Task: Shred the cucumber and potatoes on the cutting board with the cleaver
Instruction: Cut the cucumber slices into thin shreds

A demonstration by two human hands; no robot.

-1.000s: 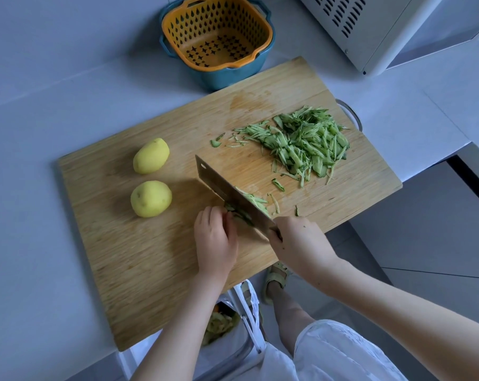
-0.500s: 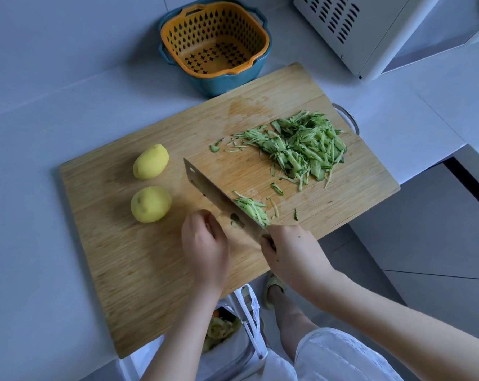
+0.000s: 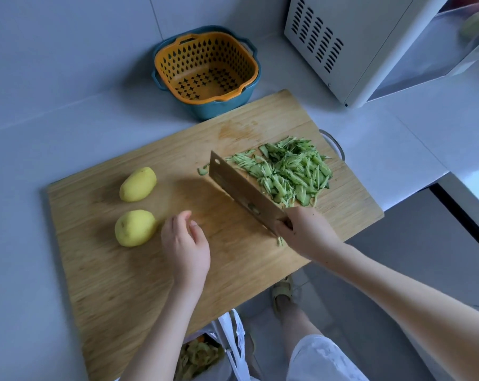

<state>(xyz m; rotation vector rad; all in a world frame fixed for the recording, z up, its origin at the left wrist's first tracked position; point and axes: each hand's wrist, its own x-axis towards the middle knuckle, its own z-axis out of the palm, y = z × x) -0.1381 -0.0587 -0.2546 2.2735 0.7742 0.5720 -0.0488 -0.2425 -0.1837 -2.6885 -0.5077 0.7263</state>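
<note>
**Cleaver at the cucumber pile, potatoes whole**

The right hand [image 3: 307, 232] is wrapped round the handle of the cleaver [image 3: 241, 192], and the handle is hidden in the fist. The blade is a broad rectangular piece of dull metal with a small hole near its far corner. It is tilted flat side up, and its long edge is against the cucumber shreds [image 3: 290, 171].

The shreds are thin, pale green sticks with dark skin edges, in a loose heap on the right part of the cutting board [image 3: 122, 284]. One curled bit [image 3: 202, 170] lies apart by the blade tip.

The board is a large bamboo rectangle with fine straight grain, and its corner overhangs the grey counter [image 3: 26, 133].

The left hand [image 3: 186, 246] is over the board with its fingers loosely curled, holding nothing. It is just beside the near potato [image 3: 135, 228]; I cannot tell if they touch. The far potato [image 3: 138, 184] is behind that one. Both are peeled, smooth, yellow and oval.

Behind the board is an orange perforated plastic basket [image 3: 175, 70] nested in a teal bowl [image 3: 219, 110]. A white vented appliance [image 3: 342, 50] is at the right rear. A plastic bag of peelings [image 3: 202, 353] sits below the counter edge.
</note>
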